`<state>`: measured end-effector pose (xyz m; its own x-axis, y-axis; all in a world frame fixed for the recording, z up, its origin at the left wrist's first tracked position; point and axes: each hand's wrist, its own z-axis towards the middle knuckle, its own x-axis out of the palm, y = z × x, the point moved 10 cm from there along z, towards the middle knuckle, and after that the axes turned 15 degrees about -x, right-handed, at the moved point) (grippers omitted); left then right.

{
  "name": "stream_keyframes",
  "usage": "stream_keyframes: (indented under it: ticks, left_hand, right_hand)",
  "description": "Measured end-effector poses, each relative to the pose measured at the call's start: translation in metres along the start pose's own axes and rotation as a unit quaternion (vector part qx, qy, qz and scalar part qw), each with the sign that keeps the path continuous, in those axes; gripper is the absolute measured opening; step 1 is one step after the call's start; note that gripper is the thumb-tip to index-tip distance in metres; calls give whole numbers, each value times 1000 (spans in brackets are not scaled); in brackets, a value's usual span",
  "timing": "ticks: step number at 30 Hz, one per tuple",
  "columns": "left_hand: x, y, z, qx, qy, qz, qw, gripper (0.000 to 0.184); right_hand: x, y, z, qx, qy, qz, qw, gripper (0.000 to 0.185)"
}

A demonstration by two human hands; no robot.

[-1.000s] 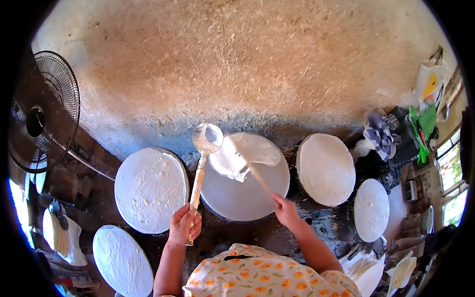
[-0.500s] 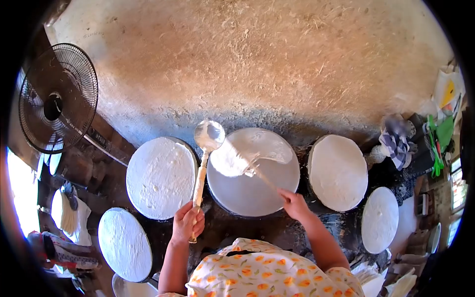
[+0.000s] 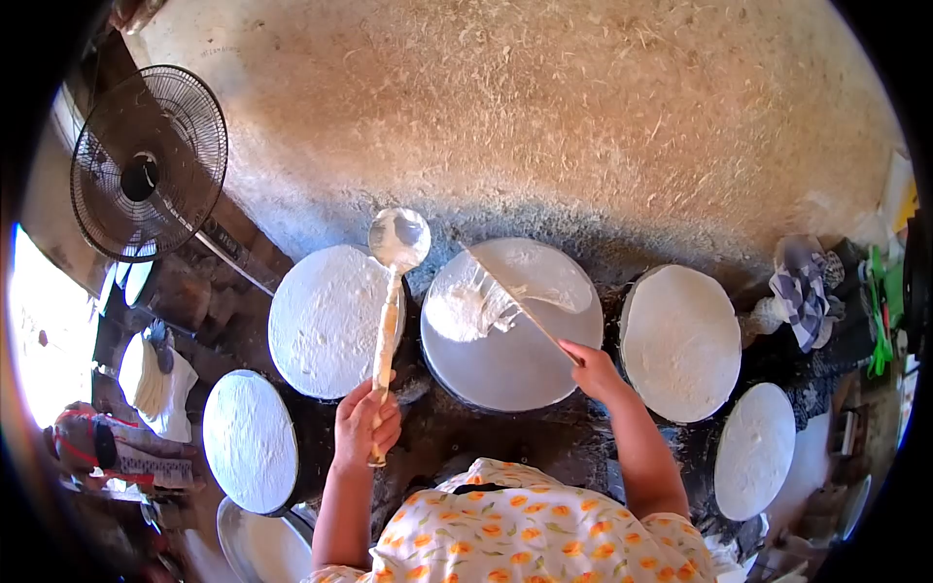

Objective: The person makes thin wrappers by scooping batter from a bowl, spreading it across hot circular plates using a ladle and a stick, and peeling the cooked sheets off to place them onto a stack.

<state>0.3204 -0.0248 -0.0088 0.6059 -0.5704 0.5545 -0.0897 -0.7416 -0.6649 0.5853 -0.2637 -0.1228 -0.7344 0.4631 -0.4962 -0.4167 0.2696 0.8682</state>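
Upright in my left hand [image 3: 367, 424] is a long-handled ladle [image 3: 386, 325], its round bowl coated with white batter and lying above the edge of the left white disc [image 3: 330, 321]. My right hand [image 3: 595, 371] grips a thin wooden stick [image 3: 525, 311] that slants up and left across the middle round griddle [image 3: 505, 379]. White batter [image 3: 462, 309] lies in an uneven, streaky patch on the griddle's upper left part, with strands beside the stick. The griddle's lower part shows a smooth grey-white surface.
More white-covered discs stand at the right [image 3: 680, 345], far right [image 3: 754, 452] and lower left [image 3: 251, 442]. A fan [image 3: 146, 175] is at the left, a metal basin [image 3: 258, 544] below. Checked cloth [image 3: 802, 291] hangs at the right, before a rough wall [image 3: 544, 117].
The view has shifted, so the fan and discs appear further right. The stick has swept across the batter, which is now more spread and stringy. Both hands keep their holds.
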Motion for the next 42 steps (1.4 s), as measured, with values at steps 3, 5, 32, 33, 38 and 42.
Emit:
stream_keyframes:
  ticks: [3,5,32,33,38,42]
  left_hand:
    - [1,11,-1,8,-12,-14,1000,31]
    - [-7,14,-13,0,-22,1,1000,29]
    - [4,54,-49,17,-86,7,996,24]
    - [3,57,-53,15,-92,5,996,24]
    - [8,70,-50,-2,-85,2,996,24]
    - [5,65,-42,-9,-60,21,998,25]
  right_hand:
    - [5,16,7,-3,42,-11,999,60]
    - [8,26,-20,38,161,-20,986,57]
    - [-32,-2,-76,19,246,3,969,54]
    - [-44,-19,-84,26,198,1,980,54]
    - [-40,-21,-50,29,-67,33,997,54]
    - [-4,-6,-77,-38,16,25,999,50]
